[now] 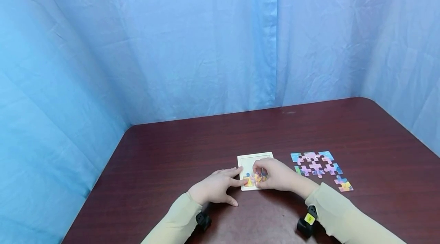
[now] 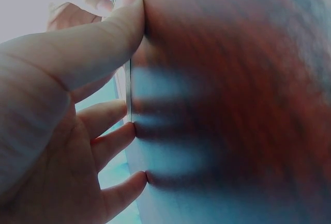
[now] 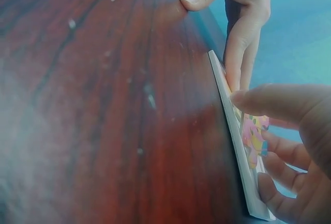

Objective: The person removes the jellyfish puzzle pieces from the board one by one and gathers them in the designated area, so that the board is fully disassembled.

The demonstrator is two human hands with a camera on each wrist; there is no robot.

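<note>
A white puzzle tray [image 1: 255, 155] lies flat on the table. My left hand [image 1: 218, 186] reaches in from its left with the fingers extended. One fingertip rests on a jigsaw piece [image 1: 248, 183] in the tray's near left corner, and the thumb points down to the table in front. Over the near right part of the tray, my right hand [image 1: 277, 175] pinches another jigsaw piece [image 3: 253, 136], yellow, pink and blue, between thumb and fingers. That piece stands tilted up from the tray in the right wrist view. The right fingers partly cover it in the head view.
Right of the tray lie several loose jigsaw pieces [image 1: 315, 165], mostly pink and blue, close together. A blue and yellow piece [image 1: 343, 184] sits nearer the front. Blue curtains [image 1: 206, 45] hang around the dark red-brown table [image 1: 178, 144].
</note>
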